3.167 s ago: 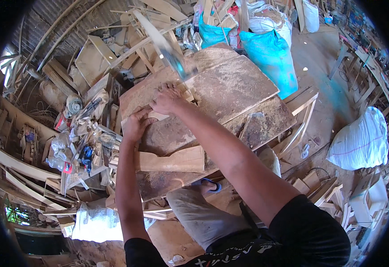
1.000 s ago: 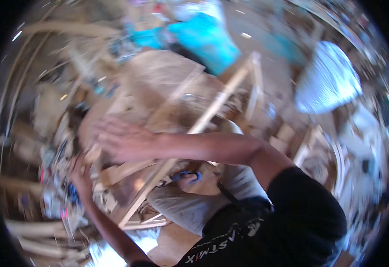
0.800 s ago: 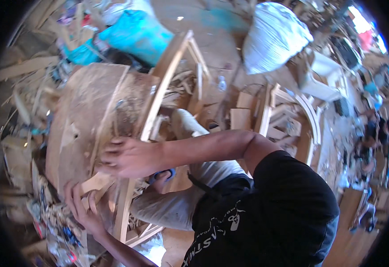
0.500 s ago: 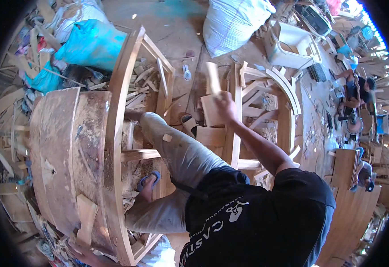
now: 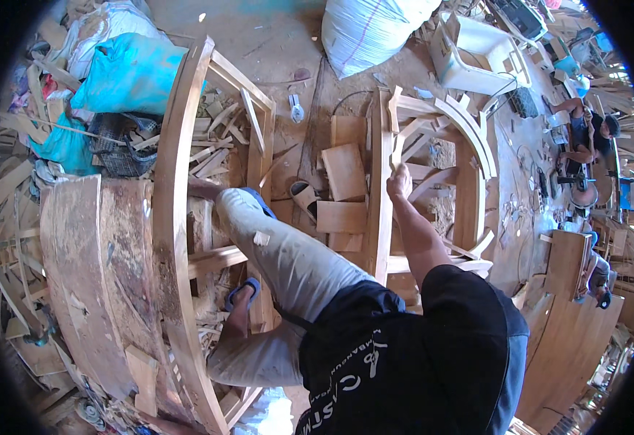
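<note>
My right hand (image 5: 399, 183) is closed around the lower end of a short, pale, shaped wood piece (image 5: 400, 147). It is over the right-hand wooden frame (image 5: 380, 217), beside its long rail. A similar pale piece (image 5: 393, 109) lies near the rail's far end. At the lower left, only a dim part of my left hand and forearm (image 5: 163, 425) shows, near a flat wood offcut (image 5: 141, 371) on the worn workbench (image 5: 85, 268). Its fingers are hidden. Between my legs and the bench stands another long wooden frame (image 5: 172, 196).
Square boards (image 5: 344, 172) and a sandal (image 5: 304, 197) lie between the frames. Curved strips (image 5: 469, 134) rest on the right frame. Beyond are a white sack (image 5: 375, 32), a white tub (image 5: 473, 65) and a dark crate (image 5: 122, 148). Other people (image 5: 587, 141) sit at the far right.
My right hand has moved right and nearer with the wood piece, from over the boards to the right frame. My left hand has sunk toward the lower edge. The view has shifted slightly.
</note>
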Motion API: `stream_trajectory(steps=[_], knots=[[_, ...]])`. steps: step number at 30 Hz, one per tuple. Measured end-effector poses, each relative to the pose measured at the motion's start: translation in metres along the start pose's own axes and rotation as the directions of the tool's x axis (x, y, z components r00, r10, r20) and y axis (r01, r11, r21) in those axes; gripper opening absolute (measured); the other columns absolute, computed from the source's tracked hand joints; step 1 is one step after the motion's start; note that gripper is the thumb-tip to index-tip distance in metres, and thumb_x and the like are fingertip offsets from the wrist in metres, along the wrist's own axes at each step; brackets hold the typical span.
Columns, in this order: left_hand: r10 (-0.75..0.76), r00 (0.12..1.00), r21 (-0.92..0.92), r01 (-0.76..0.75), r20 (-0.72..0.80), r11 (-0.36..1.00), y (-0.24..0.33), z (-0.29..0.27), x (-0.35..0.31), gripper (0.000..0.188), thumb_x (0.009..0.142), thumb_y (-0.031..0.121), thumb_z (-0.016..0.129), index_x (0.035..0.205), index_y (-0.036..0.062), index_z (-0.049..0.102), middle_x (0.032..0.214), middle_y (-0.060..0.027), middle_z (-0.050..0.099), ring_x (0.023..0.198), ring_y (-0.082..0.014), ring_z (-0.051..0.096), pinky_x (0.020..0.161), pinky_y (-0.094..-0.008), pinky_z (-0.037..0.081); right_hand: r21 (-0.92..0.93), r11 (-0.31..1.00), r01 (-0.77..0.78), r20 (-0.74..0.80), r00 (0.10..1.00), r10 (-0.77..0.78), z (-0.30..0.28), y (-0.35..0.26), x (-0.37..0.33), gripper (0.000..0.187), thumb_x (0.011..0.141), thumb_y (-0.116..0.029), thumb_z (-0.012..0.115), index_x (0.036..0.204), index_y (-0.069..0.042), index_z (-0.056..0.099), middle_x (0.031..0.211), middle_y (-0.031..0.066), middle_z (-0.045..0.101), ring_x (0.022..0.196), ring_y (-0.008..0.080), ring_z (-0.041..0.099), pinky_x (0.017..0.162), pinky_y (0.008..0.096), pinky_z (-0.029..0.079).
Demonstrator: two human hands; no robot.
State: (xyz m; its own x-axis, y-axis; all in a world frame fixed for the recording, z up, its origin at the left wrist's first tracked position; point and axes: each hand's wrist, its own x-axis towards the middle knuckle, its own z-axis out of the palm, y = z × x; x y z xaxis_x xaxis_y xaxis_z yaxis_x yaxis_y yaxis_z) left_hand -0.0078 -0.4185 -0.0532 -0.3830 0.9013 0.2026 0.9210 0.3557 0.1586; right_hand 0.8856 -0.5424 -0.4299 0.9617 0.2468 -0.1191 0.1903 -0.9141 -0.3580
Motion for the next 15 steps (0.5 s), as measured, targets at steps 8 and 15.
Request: stream_trajectory(steps=[8,15], knots=[[0.273,0.948,-0.140,-0.251,0.166,0.958,0.195,0.050,-0.025,0.064,0.112,0.045,0.048,0.159,0.0022,0.044,0.162,-0.0234,0.044,0.151,-0.0379,0.040,0.125,-0.0490,0.031,0.058,0.997,-0.043,-0.115,0.992,0.049,0.017,-0.072,0.136,0.048,0.095,-0.010,0.056,0.143,-0.007,0.050,0.137,0.0234,0.061,0.131,0.0404,0.056,0.110,0.0500,0.047],[0.479,0.806,-0.345,-0.365,0.348,0.865,0.340,0.124,-0.023,0.064,0.112,0.046,0.048,0.159,0.0023,0.044,0.162,-0.0236,0.044,0.150,-0.0379,0.040,0.125,-0.0488,0.031,-0.148,0.983,-0.105,0.110,0.986,0.122,0.074,-0.006,0.214,0.051,0.094,-0.025,0.065,0.131,0.007,0.050,0.135,0.0342,0.061,0.128,0.0437,0.063,0.107,0.0498,0.053]])
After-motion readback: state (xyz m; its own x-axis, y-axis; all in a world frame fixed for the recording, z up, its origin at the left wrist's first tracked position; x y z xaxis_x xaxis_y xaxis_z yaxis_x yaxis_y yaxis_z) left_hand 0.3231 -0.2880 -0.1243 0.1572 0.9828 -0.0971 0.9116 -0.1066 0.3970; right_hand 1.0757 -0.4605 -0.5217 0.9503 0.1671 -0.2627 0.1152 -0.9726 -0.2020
